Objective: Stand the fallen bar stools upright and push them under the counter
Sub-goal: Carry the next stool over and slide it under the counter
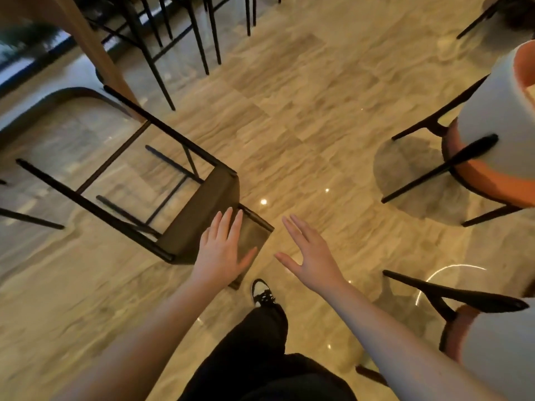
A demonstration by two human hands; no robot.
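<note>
Black metal: the stool (162,186) lies on its side on the glossy floor (318,125), thin legs pointing left toward the counter (81,44), brown padded seat nearest the person.
Left hand (223,250): fingers straight and spread, over the low backrest, seemingly touching it, gripping nothing.
Right hand (309,256): wide and flat, hovering just beside the backrest, holding nothing.
Handling: likely stiff, fairly light, top-heavy at the seat; the feet may skid on polished tile.
Hold: backrest rail with one hand, seat edge or a leg with the other.
</note>
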